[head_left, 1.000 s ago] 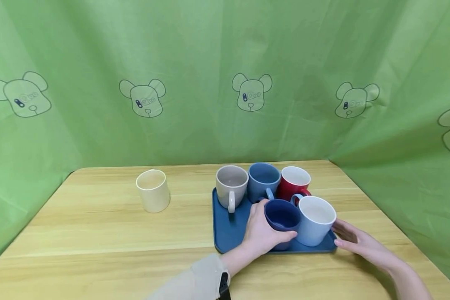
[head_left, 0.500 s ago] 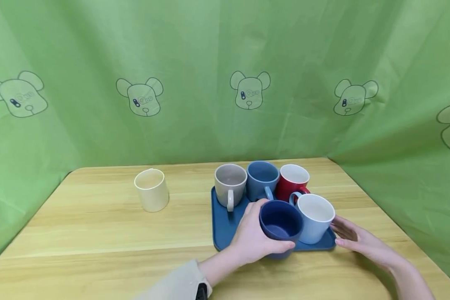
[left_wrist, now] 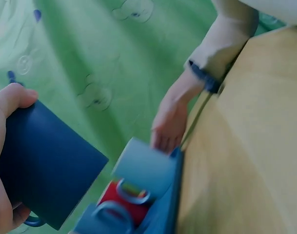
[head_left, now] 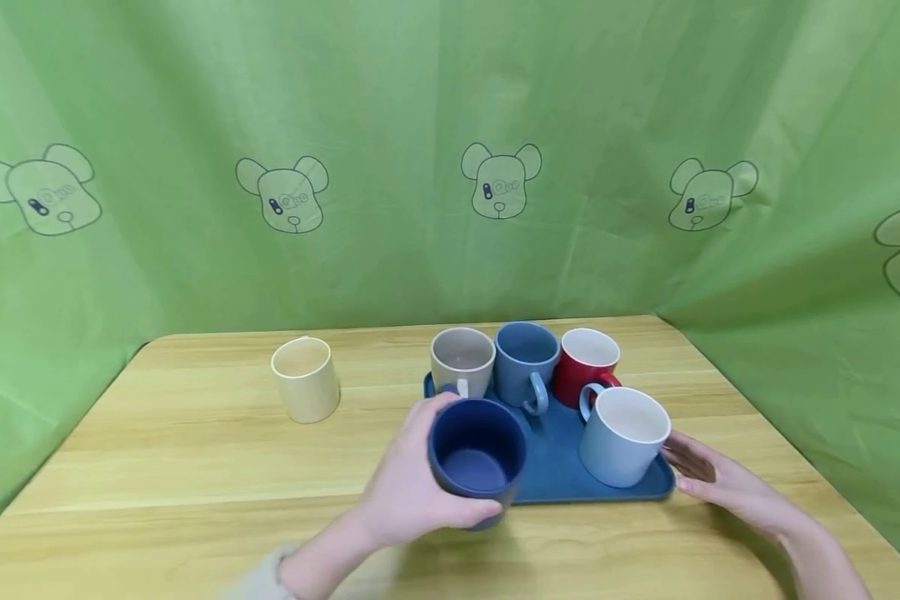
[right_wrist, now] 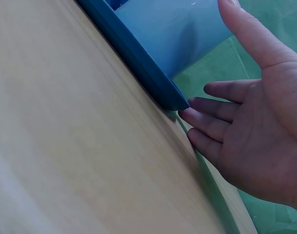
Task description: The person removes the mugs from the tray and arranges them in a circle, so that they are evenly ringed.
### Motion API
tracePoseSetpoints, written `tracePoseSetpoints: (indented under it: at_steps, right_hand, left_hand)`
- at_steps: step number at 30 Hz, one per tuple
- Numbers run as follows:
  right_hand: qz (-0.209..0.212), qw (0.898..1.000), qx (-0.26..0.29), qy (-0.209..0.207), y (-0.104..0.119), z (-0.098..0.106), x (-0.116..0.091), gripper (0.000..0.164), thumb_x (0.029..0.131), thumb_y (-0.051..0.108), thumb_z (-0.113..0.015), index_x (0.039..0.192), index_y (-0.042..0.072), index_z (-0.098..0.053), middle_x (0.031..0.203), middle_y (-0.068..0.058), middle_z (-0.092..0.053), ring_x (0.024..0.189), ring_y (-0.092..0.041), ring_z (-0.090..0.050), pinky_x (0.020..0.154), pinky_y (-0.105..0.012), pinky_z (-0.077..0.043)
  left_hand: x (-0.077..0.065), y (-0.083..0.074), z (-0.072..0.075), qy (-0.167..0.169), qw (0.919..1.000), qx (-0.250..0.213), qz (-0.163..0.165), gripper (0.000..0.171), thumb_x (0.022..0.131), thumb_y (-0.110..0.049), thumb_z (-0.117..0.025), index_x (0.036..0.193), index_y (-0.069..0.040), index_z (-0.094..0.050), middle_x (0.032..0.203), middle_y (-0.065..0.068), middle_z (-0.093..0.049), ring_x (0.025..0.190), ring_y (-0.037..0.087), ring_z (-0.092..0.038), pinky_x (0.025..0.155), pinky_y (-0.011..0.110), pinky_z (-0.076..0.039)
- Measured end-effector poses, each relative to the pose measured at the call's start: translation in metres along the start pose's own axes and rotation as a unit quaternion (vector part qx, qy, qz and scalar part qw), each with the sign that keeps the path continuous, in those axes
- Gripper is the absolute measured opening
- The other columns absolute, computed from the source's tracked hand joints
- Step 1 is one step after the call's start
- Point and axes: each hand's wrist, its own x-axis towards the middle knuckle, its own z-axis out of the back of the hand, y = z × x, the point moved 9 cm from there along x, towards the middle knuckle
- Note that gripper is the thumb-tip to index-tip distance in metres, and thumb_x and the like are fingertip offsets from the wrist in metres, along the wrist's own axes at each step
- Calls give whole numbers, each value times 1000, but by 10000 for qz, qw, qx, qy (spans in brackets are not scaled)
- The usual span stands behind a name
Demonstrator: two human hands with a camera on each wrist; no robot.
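My left hand [head_left: 412, 483] grips a dark navy mug [head_left: 478, 450] around its body, lifted above the front left part of a blue tray [head_left: 551, 467]. In the left wrist view the same navy mug [left_wrist: 48, 161] hangs between thumb and fingers. At the tray's right end, my right hand [head_left: 735, 492] rests with loosely extended fingers; in the right wrist view its fingertips touch the tray's edge [right_wrist: 143, 66]. A light blue mug [head_left: 622, 450] with a white inside stands on the tray beside that hand.
Along the tray's back stand a grey mug [head_left: 461, 358], a medium-blue mug [head_left: 525, 367] and a red mug [head_left: 581, 375]. A cream mug [head_left: 307, 392] stands apart at left on the wooden table [head_left: 195, 450]. A green curtain [head_left: 390, 250] closes off the back and sides.
My left hand has raised the navy mug off the tray beside the light blue mug and carried it left and toward me. The right hand has stayed at the tray's right end.
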Motion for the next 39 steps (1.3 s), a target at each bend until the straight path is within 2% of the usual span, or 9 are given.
tracePoseSetpoints:
  at_steps: [4,8,13,16,22,31,36,39]
  right_hand:
    - [28,10000,-35,-25,0,0,0,61,92,-4,-46,135,-23,-7,127,34,-36,115,15,-36,88,-11,-34]
    - [37,10000,-80,-36,0,0,0,60,92,-4,-46,135,-22,-8,127,34,-36,115,15,-36,88,-11,-35]
    - [-47,9999,-101,-38,-2,-1,1,60,92,-3,-46,136,-22,-8,126,34,-36,114,15,-36,87,-12,-35]
    - [-94,9999,-100,-31,-3,-2,2,60,93,-3,-46,136,-21,-9,126,34,-36,114,16,-36,87,-12,-36]
    - [-11,9997,-213,-123,-3,4,1,59,92,-4,-46,136,-21,-9,126,35,-36,114,16,-36,86,-11,-36]
    - [-195,9988,-405,-185,-7,6,-4,60,93,-2,-47,137,-19,-11,125,35,-35,113,17,-36,86,-12,-37]
    - [-60,9995,-308,-107,-7,3,0,60,92,-4,-46,137,-20,-11,126,35,-35,114,16,-36,86,-12,-36]
    - [47,9995,-294,-69,-6,2,1,59,92,-5,-45,136,-21,-10,127,35,-35,114,16,-36,86,-11,-36]
  left_hand:
    - [-7,8,32,-242,9993,265,93,89,53,-21,-89,129,-11,-44,120,0,-49,107,16,-49,93,44,-39]
    - [-14,25,65,-629,9961,507,364,89,54,-20,-89,129,-5,-43,120,7,-51,108,20,-50,93,48,-38]
    - [-24,46,106,-1101,9899,566,686,89,56,-14,-88,130,-3,-42,118,10,-54,106,24,-53,93,47,-37]
    - [-30,52,132,-1449,9841,716,736,86,57,-10,-87,129,-2,-42,117,13,-56,106,25,-52,93,46,-36]
    - [-37,65,180,-2093,9665,1143,947,77,62,-9,-85,125,1,-43,116,14,-53,103,23,-50,89,39,-37]
    - [-48,114,218,-2629,9401,1482,1585,72,69,-14,-82,127,3,-43,119,17,-52,105,24,-49,87,34,-37]
    - [-54,136,234,-3000,9193,1623,1964,77,68,-18,-82,129,5,-41,121,21,-49,110,31,-46,93,42,-35]
    - [-55,145,241,-3083,9100,1769,2134,81,68,-22,-82,130,6,-39,122,24,-46,113,36,-42,96,47,-32]
